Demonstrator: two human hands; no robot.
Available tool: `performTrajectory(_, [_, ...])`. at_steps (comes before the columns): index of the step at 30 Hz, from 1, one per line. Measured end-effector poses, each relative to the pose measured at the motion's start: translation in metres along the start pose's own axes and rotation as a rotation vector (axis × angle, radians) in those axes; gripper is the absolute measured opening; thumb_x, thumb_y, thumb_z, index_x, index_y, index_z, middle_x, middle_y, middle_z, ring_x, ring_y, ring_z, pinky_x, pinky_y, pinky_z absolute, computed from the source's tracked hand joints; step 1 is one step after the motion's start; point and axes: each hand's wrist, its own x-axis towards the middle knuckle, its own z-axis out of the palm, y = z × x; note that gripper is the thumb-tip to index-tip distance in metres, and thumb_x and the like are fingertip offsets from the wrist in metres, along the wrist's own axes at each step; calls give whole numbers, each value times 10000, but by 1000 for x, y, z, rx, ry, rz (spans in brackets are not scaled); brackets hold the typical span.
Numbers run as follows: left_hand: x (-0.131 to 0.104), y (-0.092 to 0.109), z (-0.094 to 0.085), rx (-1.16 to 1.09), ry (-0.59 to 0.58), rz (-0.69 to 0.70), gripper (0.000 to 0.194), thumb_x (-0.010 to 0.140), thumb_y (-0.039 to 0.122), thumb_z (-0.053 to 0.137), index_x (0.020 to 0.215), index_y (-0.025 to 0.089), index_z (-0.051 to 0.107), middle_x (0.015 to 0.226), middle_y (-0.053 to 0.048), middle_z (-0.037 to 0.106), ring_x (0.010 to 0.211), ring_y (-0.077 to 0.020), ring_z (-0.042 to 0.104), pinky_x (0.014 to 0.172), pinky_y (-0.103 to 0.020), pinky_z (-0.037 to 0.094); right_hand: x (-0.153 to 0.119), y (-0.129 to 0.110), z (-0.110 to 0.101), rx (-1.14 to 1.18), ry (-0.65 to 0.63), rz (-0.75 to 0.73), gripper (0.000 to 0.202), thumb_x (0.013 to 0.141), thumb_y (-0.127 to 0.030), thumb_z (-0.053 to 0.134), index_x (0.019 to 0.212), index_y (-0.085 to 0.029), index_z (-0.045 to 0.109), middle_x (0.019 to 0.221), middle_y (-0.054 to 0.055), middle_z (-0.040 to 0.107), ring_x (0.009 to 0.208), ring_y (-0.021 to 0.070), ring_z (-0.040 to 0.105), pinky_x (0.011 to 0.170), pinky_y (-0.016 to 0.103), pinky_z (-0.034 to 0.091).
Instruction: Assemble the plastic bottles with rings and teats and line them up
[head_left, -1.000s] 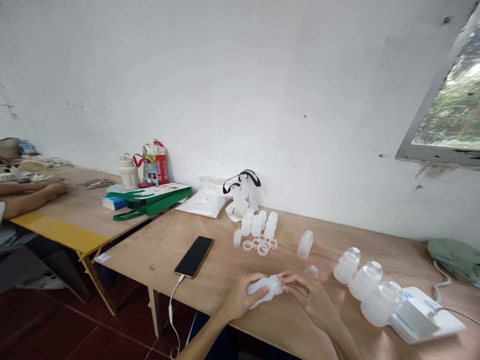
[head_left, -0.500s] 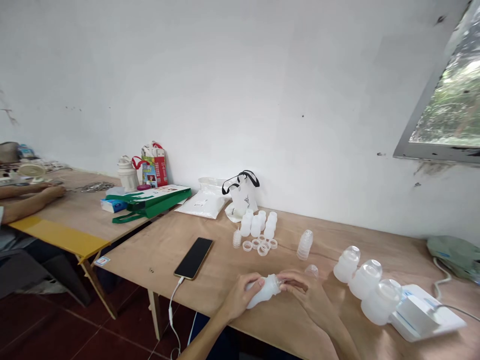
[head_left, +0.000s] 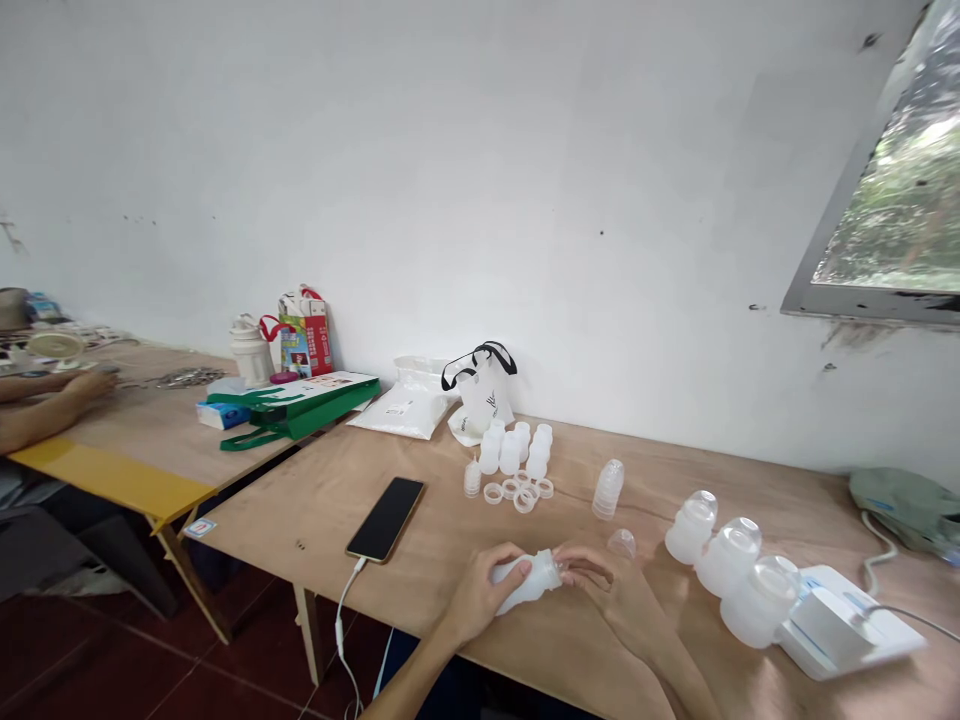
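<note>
Bottle (head_left: pixel 526 583) right of phone (head_left: pixel 385 519) is clasped by fingers of left hand (head_left: pixel 482 592), right hand (head_left: pixel 606 582) bunched at mouth, pinch unclear.

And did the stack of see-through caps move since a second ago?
No. Judged against the phone on the table, the stack of see-through caps stays in the same place.

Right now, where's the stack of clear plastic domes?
In the head view, the clear plastic dome stack is right of centre on the brown wooden table, beyond the person's right hand, between pale plastic rings and three frosted white capped bottles.
</note>
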Motion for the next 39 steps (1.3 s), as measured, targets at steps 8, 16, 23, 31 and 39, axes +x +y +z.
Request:
performTrajectory(8, [-1, -1, 0, -42, -11, -2, 478, 969, 575, 533, 877, 159, 750, 835, -34, 730, 800, -194, 649, 742, -256, 438, -1, -6, 0, -86, -1, -28, 318, 912, -541, 668, 1011, -259, 778, 1118, 75, 771, 1078, 266, 707, 981, 375, 560])
performTrajectory(16, [-1, -1, 2, 33, -2, -21, 423, 958, 544, 563, 876, 178, 760, 864, -36, 759, 838, -207, 677, 784, -261, 457, 1, -3, 11, -390, 63, 131, 611, 1015, -647, 373, 594, -226, 510, 579, -3, 603, 606, 173, 586, 645, 306, 432])
performTrajectory(23, [3, -4, 3, 12, 87, -54, 476, 963, 564, 517, 842, 166, 748, 863, -42, 764, 813, -203, 658, 749, -260, 441, -3, -10, -3, -198, -62, 148, 379, 940, -587, 571, 1191, -321, 669, 1024, 11, 738, 894, 210, 670, 698, 289, 523])
performTrajectory(31, [1, 0, 2, 67, 73, -53, 476, 967, 569, 506, 836, 179, 745, 851, -32, 756, 793, -200, 637, 760, -272, 423, -1, -10, -2, -176, -61, 134, 336, 947, -593, 559, 1007, -292, 695, 916, 16, 735, 872, 223, 669, 733, 310, 525])
performTrajectory(39, [1, -3, 2, 60, 62, -48, 495, 969, 577, 505, 805, 167, 729, 825, -33, 736, 785, -192, 621, 748, -267, 415, -3, -8, 1, -343, -103, 94, 385, 1037, -558, 396, 843, -265, 555, 714, -25, 585, 682, 179, 560, 661, 301, 397])
